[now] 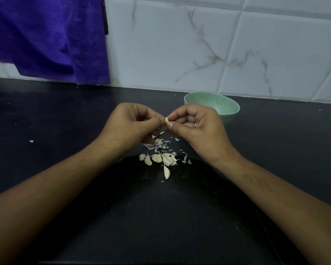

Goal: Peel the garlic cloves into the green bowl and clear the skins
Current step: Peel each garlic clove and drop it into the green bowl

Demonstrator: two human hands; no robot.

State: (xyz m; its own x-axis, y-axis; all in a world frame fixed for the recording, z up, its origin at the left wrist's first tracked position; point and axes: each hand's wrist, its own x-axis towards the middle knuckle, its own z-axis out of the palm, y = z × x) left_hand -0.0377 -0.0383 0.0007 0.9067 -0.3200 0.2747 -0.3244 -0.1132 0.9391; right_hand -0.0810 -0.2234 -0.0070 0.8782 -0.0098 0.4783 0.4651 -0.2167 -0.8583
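Note:
My left hand and my right hand meet above the black counter, both pinching one small garlic cloves piece, a single clove, between thumbs and fingertips. Under the hands lies a scatter of papery skins. Closer to me sits a cluster of several unpeeled cloves, with one clove lying apart in front of it. The green bowl stands just behind my right hand, near the wall; its inside is partly hidden by the hand.
The black counter runs left to right, with a stray skin flake on its left part. A white marble-tiled wall backs it. A purple cloth hangs at the back left, down to the counter.

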